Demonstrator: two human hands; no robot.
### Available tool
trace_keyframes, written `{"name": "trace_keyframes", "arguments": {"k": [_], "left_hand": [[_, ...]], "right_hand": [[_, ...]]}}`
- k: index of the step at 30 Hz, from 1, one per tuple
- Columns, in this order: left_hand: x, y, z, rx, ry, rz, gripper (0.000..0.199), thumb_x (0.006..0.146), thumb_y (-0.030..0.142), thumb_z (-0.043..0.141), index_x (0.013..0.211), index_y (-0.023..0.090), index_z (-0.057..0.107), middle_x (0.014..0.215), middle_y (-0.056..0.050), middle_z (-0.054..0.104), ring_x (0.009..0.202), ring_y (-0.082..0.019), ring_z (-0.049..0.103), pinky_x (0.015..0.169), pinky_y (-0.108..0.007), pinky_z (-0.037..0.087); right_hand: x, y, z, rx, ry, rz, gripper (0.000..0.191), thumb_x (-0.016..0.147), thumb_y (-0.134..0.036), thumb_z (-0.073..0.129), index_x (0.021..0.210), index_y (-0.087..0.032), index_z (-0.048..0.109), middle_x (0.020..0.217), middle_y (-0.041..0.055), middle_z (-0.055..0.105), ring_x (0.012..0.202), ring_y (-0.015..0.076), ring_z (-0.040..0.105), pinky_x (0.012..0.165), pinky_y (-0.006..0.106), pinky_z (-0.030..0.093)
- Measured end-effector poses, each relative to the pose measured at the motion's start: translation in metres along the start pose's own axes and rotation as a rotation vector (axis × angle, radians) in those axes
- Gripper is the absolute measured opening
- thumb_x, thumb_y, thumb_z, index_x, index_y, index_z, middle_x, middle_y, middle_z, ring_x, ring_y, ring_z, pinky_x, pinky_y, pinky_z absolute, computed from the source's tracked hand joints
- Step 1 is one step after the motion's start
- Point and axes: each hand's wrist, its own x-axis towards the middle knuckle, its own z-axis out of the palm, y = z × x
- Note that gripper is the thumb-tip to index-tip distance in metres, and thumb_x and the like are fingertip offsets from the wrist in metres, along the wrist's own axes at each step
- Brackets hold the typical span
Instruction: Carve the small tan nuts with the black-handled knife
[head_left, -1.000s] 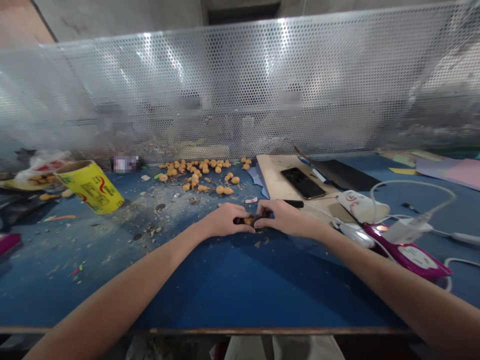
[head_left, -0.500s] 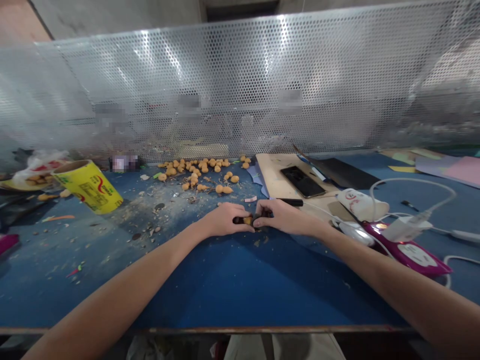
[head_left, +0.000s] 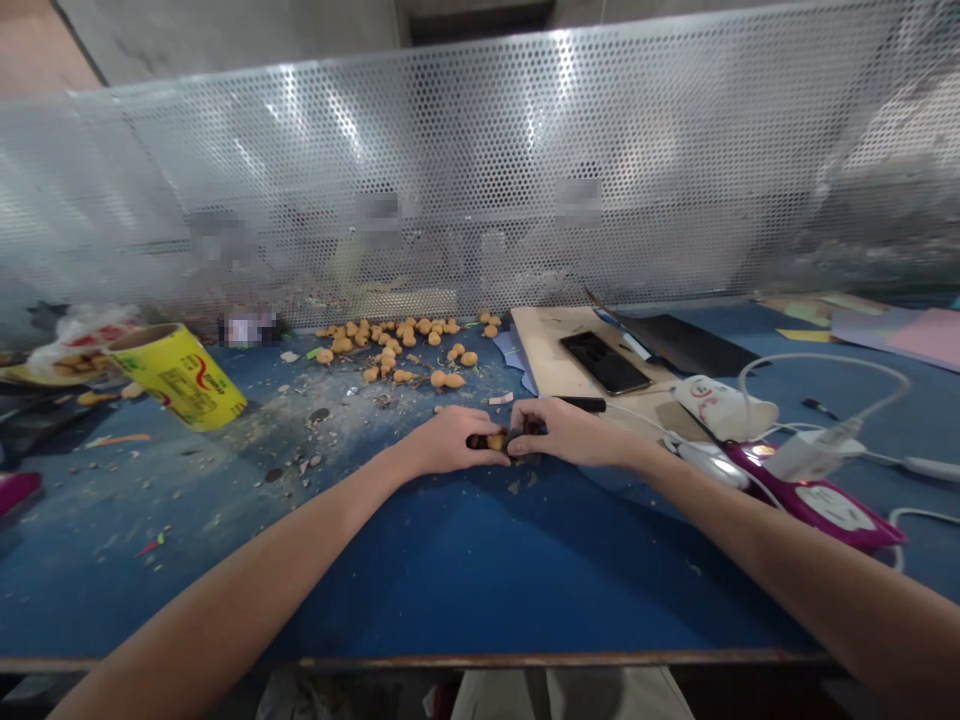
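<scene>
The fingers of both hands close in a narrow pinch, fingertips nearly meeting around a small orange-tan piece (head_left: pixel 495 441) and a dark bit (head_left: pixel 525 429) pressed against it. The dark bit is too small and shadowed to identify. The left hand (head_left: pixel 452 442) cups the piece from its left, and the right hand (head_left: pixel 570 435) comes in from its right, both with fingers curled and knuckles up. The forearms angle inward from the lower corners, and the hands sit low over a blue workbench (head_left: pixel 420 585) strewn with shavings.

Just beyond the piece, by the right hand, lies a black pen (head_left: pixel 581 404). Farther beyond it is a scatter of orange gourd-shaped pieces (head_left: pixel 397 335). Well to its left, a yellow printed roll (head_left: pixel 178 376) stands tilted. To its right are a phone (head_left: pixel 604 363) on a wooden board (head_left: pixel 544 335), white cables (head_left: pixel 817 370) and a purple-and-white device (head_left: pixel 821 507). A perforated metal screen (head_left: pixel 480 170) runs along the bench's far edge.
</scene>
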Motion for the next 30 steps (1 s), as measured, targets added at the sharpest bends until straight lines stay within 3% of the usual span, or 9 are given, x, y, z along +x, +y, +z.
{"name": "trace_keyframes", "arguments": {"k": [7,14,21,30], "left_hand": [[0.0009,-0.0013,0.0011,0.032,0.019,-0.004,0.041,0.086,0.054,0.059,0.075,0.015,0.065,0.071,-0.002,0.056,0.066,-0.013,0.053,0.064,-0.024,0.04],[0.0007,0.0004,0.0004,0.005,0.019,0.007,0.036,0.087,0.05,0.059,0.085,0.017,0.069,0.076,-0.003,0.06,0.07,-0.013,0.056,0.068,-0.024,0.042],[0.0002,-0.0005,0.0008,0.012,-0.002,-0.032,0.042,0.086,0.055,0.057,0.079,0.015,0.068,0.072,-0.002,0.057,0.064,-0.013,0.053,0.063,-0.025,0.041],[0.0008,0.0013,0.0004,-0.005,0.011,-0.012,0.038,0.087,0.052,0.058,0.084,0.016,0.07,0.077,-0.003,0.06,0.069,-0.014,0.056,0.067,-0.025,0.041]], "right_hand": [[0.0031,-0.0027,0.0074,-0.005,0.079,-0.025,0.024,0.08,-0.042,0.064,0.08,-0.019,0.058,0.067,-0.0023,0.056,0.061,0.0125,0.049,0.057,0.026,0.036],[0.0041,0.0049,0.0,-0.015,0.003,-0.023,0.023,0.079,-0.041,0.066,0.079,-0.019,0.058,0.068,-0.0023,0.058,0.061,0.0125,0.051,0.057,0.025,0.037],[0.0013,-0.0049,0.0066,-0.065,0.096,-0.02,0.022,0.081,-0.041,0.064,0.079,-0.02,0.058,0.068,-0.0019,0.058,0.061,0.0127,0.05,0.056,0.026,0.034],[0.0007,0.0025,0.0033,-0.092,0.05,-0.011,0.022,0.08,-0.041,0.065,0.081,-0.02,0.058,0.071,-0.0017,0.061,0.064,0.0142,0.054,0.059,0.026,0.036]]}}
